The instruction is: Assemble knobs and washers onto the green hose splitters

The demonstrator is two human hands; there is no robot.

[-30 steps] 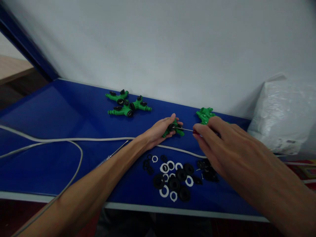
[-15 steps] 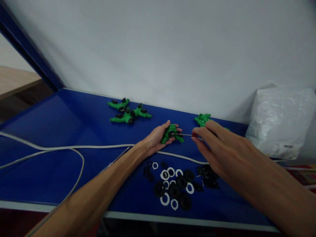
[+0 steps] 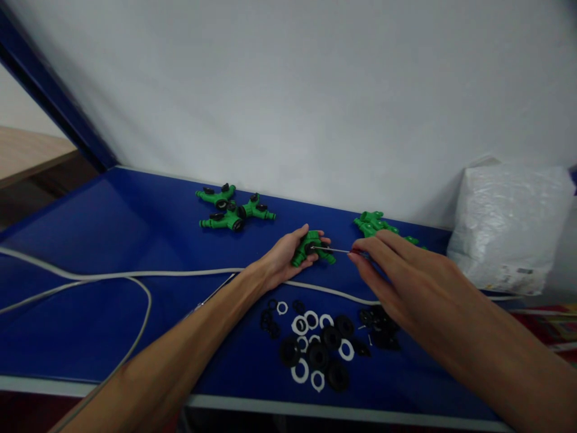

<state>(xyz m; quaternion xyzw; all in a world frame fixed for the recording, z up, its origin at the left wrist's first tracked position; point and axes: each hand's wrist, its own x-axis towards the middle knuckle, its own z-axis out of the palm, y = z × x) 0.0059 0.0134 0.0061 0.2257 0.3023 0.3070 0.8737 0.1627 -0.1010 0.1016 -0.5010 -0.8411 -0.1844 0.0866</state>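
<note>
My left hand [image 3: 288, 252] is closed around a green Y-shaped hose splitter [image 3: 310, 242] that carries black parts on its face. In my right hand [image 3: 383, 258] is a screwdriver [image 3: 334, 249], gripped by its reddish handle, which the fingers mostly cover. Its thin metal shaft points left and the tip meets a black part on the splitter. Below the hands lie white rings [image 3: 300, 371], black rings [image 3: 318, 355] and a cluster of small black pieces [image 3: 382, 329] with a few tiny screws.
Several green splitters with black valves [image 3: 220, 222] rest at the back left. More green splitter bodies [image 3: 372, 222] lie partly behind my right hand. A white cable [image 3: 180, 273] crosses the blue table [image 3: 90, 210]. A plastic-wrapped package [image 3: 509, 222] stands at the right against the wall.
The view has shifted slightly. Both hands keep their holds, and the screwdriver tip stays at the splitter's black part, with the shaft at nearly the same angle.
</note>
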